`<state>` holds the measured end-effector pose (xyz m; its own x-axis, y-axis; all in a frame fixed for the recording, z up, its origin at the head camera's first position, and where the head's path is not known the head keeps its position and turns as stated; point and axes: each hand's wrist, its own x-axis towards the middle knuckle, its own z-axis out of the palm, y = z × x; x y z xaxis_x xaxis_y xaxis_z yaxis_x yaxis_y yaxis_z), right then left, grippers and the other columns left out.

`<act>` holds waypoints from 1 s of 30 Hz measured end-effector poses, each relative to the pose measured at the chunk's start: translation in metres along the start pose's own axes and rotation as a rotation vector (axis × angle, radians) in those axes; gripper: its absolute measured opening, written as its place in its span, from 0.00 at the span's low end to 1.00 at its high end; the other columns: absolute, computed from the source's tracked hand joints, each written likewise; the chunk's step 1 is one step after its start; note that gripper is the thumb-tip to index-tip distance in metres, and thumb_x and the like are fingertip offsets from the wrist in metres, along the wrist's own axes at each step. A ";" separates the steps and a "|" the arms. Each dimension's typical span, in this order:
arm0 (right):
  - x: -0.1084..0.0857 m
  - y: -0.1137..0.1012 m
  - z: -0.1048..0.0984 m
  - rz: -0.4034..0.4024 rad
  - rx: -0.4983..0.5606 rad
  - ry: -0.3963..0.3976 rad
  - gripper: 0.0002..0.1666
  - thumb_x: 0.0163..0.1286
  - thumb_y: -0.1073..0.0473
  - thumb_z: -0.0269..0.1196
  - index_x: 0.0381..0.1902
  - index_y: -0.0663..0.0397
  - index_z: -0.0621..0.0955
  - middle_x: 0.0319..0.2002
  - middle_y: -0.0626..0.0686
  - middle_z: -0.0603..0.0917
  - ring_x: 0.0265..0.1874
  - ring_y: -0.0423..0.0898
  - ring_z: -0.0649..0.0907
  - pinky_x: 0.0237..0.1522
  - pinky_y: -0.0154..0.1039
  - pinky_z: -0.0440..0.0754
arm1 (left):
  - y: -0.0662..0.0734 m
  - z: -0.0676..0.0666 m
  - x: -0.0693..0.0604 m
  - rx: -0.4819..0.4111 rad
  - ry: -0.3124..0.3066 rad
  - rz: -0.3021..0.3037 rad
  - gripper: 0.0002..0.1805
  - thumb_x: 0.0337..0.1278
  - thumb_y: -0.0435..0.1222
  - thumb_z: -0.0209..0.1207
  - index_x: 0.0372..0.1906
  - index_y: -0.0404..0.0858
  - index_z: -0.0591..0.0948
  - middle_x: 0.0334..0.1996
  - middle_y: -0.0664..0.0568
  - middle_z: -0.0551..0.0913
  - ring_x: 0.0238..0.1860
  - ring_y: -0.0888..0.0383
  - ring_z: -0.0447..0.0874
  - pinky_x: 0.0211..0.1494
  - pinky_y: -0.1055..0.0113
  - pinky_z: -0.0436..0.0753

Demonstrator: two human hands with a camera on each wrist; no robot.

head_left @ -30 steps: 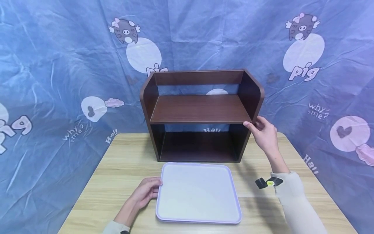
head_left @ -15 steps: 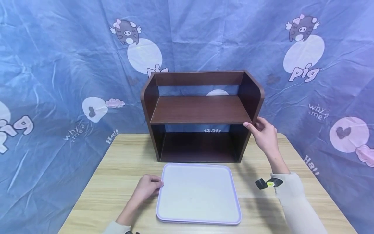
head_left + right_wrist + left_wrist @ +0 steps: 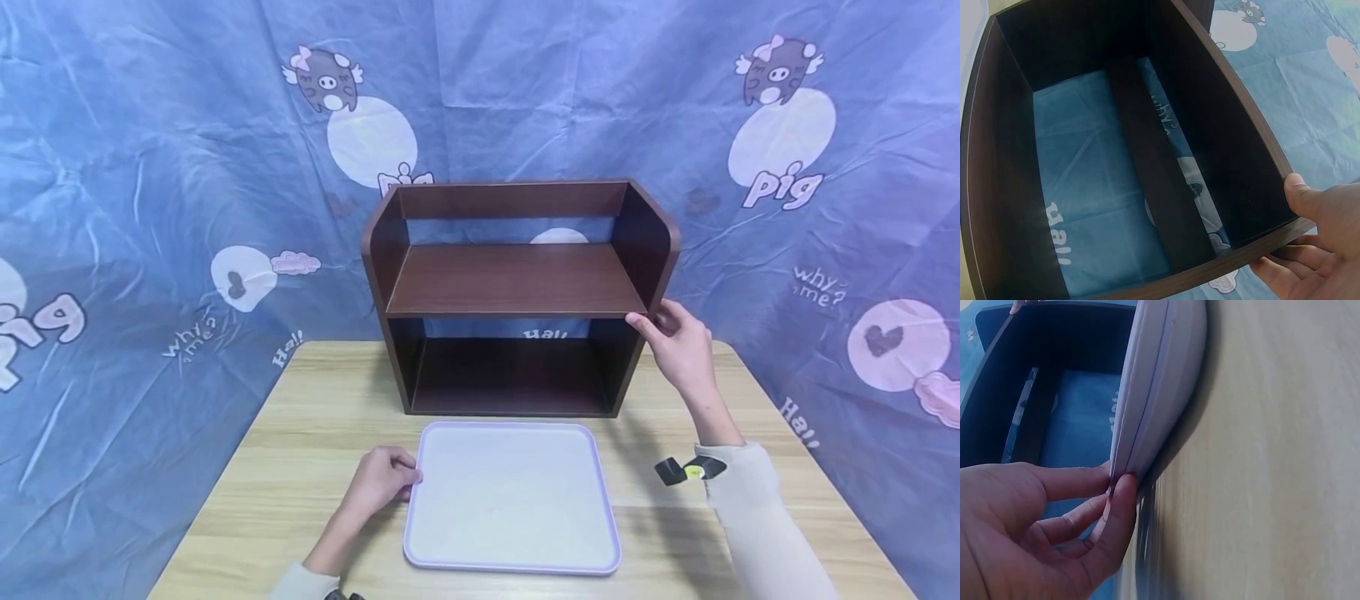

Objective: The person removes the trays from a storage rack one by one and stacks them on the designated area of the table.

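Observation:
A white tray with a pale purple rim lies flat in front of the shelf; in the left wrist view a line along the tray edge suggests two trays stacked. My left hand pinches the left rim between thumb and fingers. Behind it stands a dark brown two-tier shelf, upright, both tiers bare. With my right hand I grip its right side panel where the middle board meets it. The right thumb lies on the front edge, and the other fingers reach round the panel's outside.
Everything stands on a light wood-grain table. Blue printed cloth hangs behind the shelf and along both sides of the table. A black strap device sits on the right wrist.
The tray has shifted slightly toward me, and its doubled left edge now looks more even. My left hand has moved a little right along with it. The right hand and shelf stay put.

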<state>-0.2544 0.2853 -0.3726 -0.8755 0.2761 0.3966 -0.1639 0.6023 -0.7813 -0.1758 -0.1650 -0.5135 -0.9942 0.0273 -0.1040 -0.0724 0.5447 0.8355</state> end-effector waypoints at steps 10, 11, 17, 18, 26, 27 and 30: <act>-0.001 0.001 0.000 -0.004 0.009 0.004 0.37 0.72 0.43 0.73 0.68 0.61 0.81 0.59 0.66 0.87 0.63 0.61 0.85 0.45 0.14 0.71 | 0.000 -0.001 -0.001 -0.040 -0.021 -0.030 0.06 0.53 0.26 0.69 0.37 0.30 0.86 0.24 0.49 0.88 0.21 0.58 0.85 0.27 0.69 0.87; -0.001 0.001 0.000 -0.006 0.010 0.005 0.36 0.72 0.43 0.73 0.68 0.61 0.81 0.59 0.66 0.87 0.63 0.61 0.85 0.45 0.14 0.71 | 0.000 -0.001 -0.001 -0.046 -0.025 -0.032 0.06 0.53 0.26 0.69 0.37 0.30 0.86 0.25 0.48 0.88 0.22 0.58 0.85 0.27 0.68 0.87; 0.000 0.002 0.001 -0.039 0.009 0.011 0.34 0.72 0.45 0.73 0.67 0.62 0.81 0.58 0.66 0.87 0.62 0.62 0.85 0.44 0.12 0.71 | -0.003 -0.001 0.000 -0.070 -0.044 -0.033 0.07 0.55 0.27 0.69 0.39 0.29 0.85 0.25 0.48 0.88 0.23 0.58 0.85 0.29 0.67 0.90; 0.000 0.003 0.002 -0.046 0.005 0.012 0.34 0.72 0.46 0.73 0.66 0.62 0.82 0.58 0.67 0.87 0.62 0.62 0.85 0.44 0.11 0.71 | -0.003 -0.001 0.000 -0.071 -0.045 -0.031 0.07 0.55 0.27 0.69 0.38 0.29 0.85 0.25 0.48 0.88 0.23 0.58 0.85 0.29 0.67 0.90; -0.007 0.011 -0.003 -0.099 0.007 0.013 0.30 0.75 0.49 0.70 0.63 0.68 0.83 0.52 0.70 0.89 0.39 0.22 0.88 0.43 0.09 0.74 | -0.011 -0.006 0.009 -0.104 -0.058 -0.032 0.06 0.62 0.31 0.66 0.40 0.31 0.87 0.24 0.49 0.86 0.23 0.58 0.84 0.27 0.68 0.89; -0.009 0.013 -0.004 -0.102 0.026 0.004 0.28 0.76 0.51 0.69 0.61 0.70 0.84 0.50 0.71 0.89 0.35 0.16 0.84 0.41 0.11 0.77 | -0.011 -0.007 0.011 -0.122 -0.059 -0.031 0.06 0.63 0.31 0.66 0.40 0.31 0.86 0.25 0.49 0.86 0.23 0.58 0.84 0.27 0.69 0.88; -0.016 0.019 -0.008 -0.115 0.063 -0.023 0.21 0.79 0.58 0.65 0.56 0.74 0.85 0.47 0.74 0.89 0.27 0.14 0.81 0.32 0.17 0.84 | -0.012 -0.013 0.016 -0.197 -0.070 -0.024 0.08 0.66 0.30 0.64 0.43 0.27 0.86 0.26 0.46 0.86 0.22 0.58 0.83 0.25 0.70 0.87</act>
